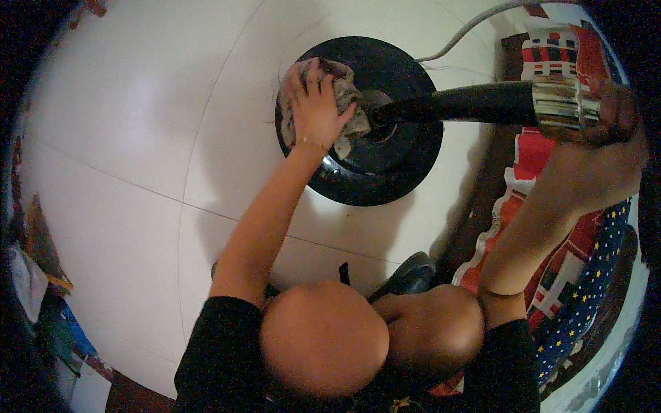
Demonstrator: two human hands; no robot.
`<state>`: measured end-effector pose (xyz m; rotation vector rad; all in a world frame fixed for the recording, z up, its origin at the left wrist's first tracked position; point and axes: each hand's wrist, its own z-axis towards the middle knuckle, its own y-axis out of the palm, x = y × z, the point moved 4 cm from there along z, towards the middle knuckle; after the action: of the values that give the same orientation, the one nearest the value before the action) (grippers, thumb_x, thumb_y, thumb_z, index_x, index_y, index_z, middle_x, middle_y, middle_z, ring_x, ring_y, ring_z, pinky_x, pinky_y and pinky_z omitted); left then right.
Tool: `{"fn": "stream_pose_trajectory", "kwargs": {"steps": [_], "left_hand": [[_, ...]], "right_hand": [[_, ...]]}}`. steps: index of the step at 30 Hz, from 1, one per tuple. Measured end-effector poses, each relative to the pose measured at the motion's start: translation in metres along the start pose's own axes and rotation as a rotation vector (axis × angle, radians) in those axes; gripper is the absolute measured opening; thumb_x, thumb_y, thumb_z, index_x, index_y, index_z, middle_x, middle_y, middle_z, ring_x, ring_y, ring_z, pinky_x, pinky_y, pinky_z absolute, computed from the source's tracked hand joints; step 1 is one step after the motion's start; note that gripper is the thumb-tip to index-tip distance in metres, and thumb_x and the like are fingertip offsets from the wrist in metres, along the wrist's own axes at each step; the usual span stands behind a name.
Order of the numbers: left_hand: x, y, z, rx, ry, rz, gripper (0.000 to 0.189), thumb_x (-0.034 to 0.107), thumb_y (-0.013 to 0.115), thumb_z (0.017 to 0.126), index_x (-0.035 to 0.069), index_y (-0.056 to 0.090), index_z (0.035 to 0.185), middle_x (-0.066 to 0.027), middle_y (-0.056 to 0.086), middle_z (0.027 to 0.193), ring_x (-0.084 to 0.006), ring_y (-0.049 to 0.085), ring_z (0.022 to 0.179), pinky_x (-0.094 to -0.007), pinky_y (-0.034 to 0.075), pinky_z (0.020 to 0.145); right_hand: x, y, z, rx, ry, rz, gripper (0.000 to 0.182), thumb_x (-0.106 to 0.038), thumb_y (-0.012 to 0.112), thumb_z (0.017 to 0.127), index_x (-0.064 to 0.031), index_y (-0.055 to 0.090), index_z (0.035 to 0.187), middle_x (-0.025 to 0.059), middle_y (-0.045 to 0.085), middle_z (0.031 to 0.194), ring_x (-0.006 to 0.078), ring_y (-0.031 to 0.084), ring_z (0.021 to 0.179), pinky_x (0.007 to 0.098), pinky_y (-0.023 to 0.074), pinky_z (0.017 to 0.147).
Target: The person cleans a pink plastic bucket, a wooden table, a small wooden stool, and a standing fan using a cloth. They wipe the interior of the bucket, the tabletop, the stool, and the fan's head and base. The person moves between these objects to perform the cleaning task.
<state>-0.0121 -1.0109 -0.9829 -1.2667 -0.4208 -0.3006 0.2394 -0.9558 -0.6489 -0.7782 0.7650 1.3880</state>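
Observation:
My left hand (pixel 317 111) lies with spread fingers on a crumpled, stained grey cloth (pixel 356 121), pressing it against the left part of a round black base (pixel 382 180). A black pole (pixel 465 103) rises from the middle of the base and leads to a shiny metallic section (pixel 565 103) at the right. My right hand (pixel 617 118) is closed around that metallic section, its fingers dark and partly blurred. The top of the stand is out of view.
A grey cord (pixel 465 33) runs from the base to the upper right. Pale floor tiles (pixel 129 129) lie around it. Along the right side is a low edge with red patterned fabric (pixel 534 152) and star-print cloth (pixel 583 310). Assorted items, including a whitish cloth (pixel 28 284), lie lower left.

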Motion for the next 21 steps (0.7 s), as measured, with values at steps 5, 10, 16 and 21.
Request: {"fn": "stream_pose_trajectory", "kwargs": {"steps": [5,10,16,21], "left_hand": [[-0.009,-0.01,-0.036,-0.081,0.08,-0.008,0.059,0.038,0.073,0.069,0.01,0.055,0.118,-0.0116,0.036,0.14,-0.0404,0.029,0.132,-0.0584,0.023,0.106],[-0.01,-0.016,-0.094,-0.326,0.346,-0.142,0.054,0.032,0.075,0.067,0.011,0.056,0.113,-0.011,0.042,0.135,-0.0366,0.033,0.13,-0.0548,0.023,0.108],[-0.015,-0.002,-0.042,-0.149,0.395,-0.069,0.057,0.024,0.071,0.072,0.006,0.048,0.121,-0.0124,0.051,0.126,-0.0302,0.041,0.125,-0.0489,0.022,0.11],[-0.026,0.025,0.053,-0.114,0.277,-0.052,0.056,0.02,0.07,0.073,0.012,0.048,0.123,-0.0083,0.051,0.127,-0.0301,0.044,0.122,-0.0526,0.03,0.104]], "right_hand": [[-0.014,0.037,-0.024,0.045,-0.285,-0.593,0.016,-0.011,0.049,0.086,0.0003,0.06,0.09,0.0105,0.064,0.085,0.0185,0.063,0.077,0.0302,0.0536,0.07],[-0.019,0.059,-0.035,0.036,-0.526,-1.257,0.013,-0.003,0.056,0.081,-0.0017,0.064,0.091,0.0066,0.069,0.088,0.0148,0.065,0.074,0.0258,0.0533,0.07],[-0.017,0.07,-0.039,0.092,-0.428,-0.919,0.008,-0.004,0.052,0.081,-0.0027,0.059,0.083,0.005,0.062,0.079,0.0143,0.059,0.069,0.0263,0.0515,0.068],[-0.013,0.072,-0.03,0.078,-0.318,-0.711,0.007,-0.006,0.049,0.081,-0.0037,0.054,0.077,0.0044,0.055,0.074,0.0143,0.054,0.066,0.027,0.0501,0.066]]}}
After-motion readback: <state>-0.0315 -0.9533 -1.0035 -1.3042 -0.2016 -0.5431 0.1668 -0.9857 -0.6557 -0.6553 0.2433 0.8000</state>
